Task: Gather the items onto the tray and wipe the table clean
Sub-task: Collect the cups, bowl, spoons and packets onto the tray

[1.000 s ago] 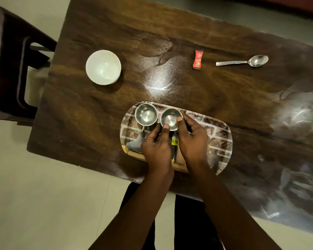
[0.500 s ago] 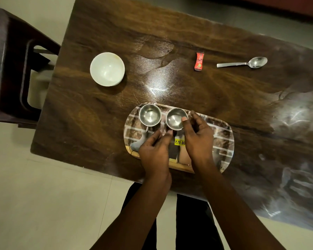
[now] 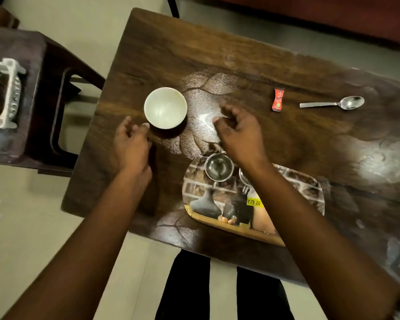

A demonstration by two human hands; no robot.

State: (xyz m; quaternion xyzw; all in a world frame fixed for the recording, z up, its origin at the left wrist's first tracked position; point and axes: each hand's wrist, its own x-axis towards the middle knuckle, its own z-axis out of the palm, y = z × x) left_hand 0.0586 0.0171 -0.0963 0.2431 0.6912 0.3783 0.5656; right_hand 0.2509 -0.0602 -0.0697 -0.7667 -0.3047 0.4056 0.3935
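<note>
Both hands empty, fingers loosely spread: left hand (image 3: pixel 131 144) just left of the white bowl (image 3: pixel 165 108), fingertips near its rim; right hand (image 3: pixel 239 130) to its right, apart from it. Bowl upright on the wooden table (image 3: pixel 310 139). Printed tray (image 3: pixel 310 192) at the near edge, two steel cups on it: one (image 3: pixel 218 166) in full view, the other (image 3: pixel 244 179) mostly hidden under the right forearm. Red sachet (image 3: pixel 278 99) and spoon (image 3: pixel 333 103) farther right, well apart from the tray.
</note>
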